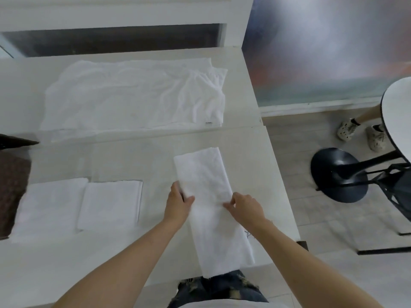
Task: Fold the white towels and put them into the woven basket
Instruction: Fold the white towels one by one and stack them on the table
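Head view. The left hand (pixel 178 204) is gripping the left edge of a long folded towel strip (pixel 213 210) at about mid-length, thumb lying on top and fingers curling round the edge. The right hand (pixel 244 207) is pinching the cloth at the strip's right edge, directly opposite the left hand, fingertips drawn together on the fabric. The strip is running away from both hands toward the far side of the white table (pixel 124 156), while its near end is hanging slightly over the table edge beneath the wrists. To the left of the left hand, two folded towels (pixel 84 203) are lying side by side; beyond them, at the frame's edge, a dark woven basket (pixel 11 190) is partly showing. Well beyond both hands, an unfolded towel (pixel 133 96) is lying spread and creased.

Likely step: the crosswise fold. Risks, as a judgement: the overhanging end may be dragging the strip off the edge; uneven pinches may be skewing the layers, leaving misaligned corners.
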`<state>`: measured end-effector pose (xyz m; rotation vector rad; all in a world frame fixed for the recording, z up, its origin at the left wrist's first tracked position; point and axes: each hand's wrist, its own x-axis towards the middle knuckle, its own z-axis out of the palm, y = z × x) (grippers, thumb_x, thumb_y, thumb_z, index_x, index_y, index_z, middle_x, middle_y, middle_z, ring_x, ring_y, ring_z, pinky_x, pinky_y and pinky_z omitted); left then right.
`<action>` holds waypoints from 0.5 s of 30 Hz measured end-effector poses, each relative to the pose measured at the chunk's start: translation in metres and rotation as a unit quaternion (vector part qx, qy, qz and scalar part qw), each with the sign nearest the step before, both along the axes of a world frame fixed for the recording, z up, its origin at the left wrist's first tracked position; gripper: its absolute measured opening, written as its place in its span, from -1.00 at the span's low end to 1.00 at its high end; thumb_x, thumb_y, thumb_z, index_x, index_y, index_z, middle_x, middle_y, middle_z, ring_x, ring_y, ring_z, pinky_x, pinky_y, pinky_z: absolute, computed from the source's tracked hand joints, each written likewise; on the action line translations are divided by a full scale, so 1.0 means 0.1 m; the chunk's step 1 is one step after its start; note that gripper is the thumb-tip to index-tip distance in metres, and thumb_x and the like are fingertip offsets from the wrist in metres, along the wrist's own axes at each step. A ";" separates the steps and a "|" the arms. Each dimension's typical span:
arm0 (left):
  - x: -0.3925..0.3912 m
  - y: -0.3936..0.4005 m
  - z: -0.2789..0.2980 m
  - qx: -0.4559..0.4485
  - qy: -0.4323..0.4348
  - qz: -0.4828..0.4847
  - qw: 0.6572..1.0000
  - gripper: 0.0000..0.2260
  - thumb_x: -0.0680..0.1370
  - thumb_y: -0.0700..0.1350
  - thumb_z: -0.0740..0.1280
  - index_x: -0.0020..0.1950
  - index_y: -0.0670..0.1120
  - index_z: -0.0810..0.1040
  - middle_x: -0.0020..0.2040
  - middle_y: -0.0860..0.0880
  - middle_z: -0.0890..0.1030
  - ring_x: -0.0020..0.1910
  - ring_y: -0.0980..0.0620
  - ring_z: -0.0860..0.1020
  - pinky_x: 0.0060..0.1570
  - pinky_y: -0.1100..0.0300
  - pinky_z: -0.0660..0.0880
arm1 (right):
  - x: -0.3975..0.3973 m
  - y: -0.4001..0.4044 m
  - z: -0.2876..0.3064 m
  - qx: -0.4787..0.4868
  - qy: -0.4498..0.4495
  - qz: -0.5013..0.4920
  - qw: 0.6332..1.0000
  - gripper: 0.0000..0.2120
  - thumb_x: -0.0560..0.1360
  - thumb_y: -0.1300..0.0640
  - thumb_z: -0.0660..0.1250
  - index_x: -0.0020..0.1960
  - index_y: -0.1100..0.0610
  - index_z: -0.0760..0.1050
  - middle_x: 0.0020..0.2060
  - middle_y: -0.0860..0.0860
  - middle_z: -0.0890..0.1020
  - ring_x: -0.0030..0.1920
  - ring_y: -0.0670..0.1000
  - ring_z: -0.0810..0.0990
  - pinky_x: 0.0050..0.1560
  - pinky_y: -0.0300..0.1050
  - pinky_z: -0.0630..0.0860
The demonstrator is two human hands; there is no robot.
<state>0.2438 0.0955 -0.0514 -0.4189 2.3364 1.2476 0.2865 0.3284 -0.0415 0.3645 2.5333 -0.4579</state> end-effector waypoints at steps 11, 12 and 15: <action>-0.07 0.26 0.63 0.320 -0.119 0.064 0.938 -0.75 0.66 -0.11 0.34 0.31 -0.13 0.58 0.18 -0.05 0.71 0.17 -0.07 0.68 0.30 -0.13 0.55 | -0.17 0.02 0.13 -0.281 0.082 -0.232 0.928 -0.61 0.58 -0.15 0.40 0.31 0.02 0.48 0.13 -0.07 0.60 0.11 -0.03 0.62 0.09 -0.11 0.57; -0.07 0.27 0.74 0.353 -0.132 0.052 0.925 -0.75 0.67 -0.12 0.31 0.35 -0.11 0.56 0.21 -0.06 0.70 0.21 -0.08 0.66 0.31 -0.11 0.54 | -0.24 0.01 0.19 -0.330 0.076 -0.268 0.902 -0.60 0.59 -0.17 0.38 0.32 0.03 0.49 0.14 -0.06 0.62 0.13 -0.03 0.63 0.07 -0.13 0.56; -0.12 0.24 1.03 0.429 -0.146 0.036 0.891 -0.70 0.69 -0.17 0.22 0.41 -0.10 0.51 0.30 -0.13 0.65 0.30 -0.13 0.61 0.34 -0.09 0.50 | -0.44 0.04 0.29 -0.427 0.043 -0.317 0.846 -0.51 0.57 -0.28 0.35 0.28 0.09 0.57 0.17 0.03 0.68 0.17 0.05 0.66 0.12 -0.05 0.59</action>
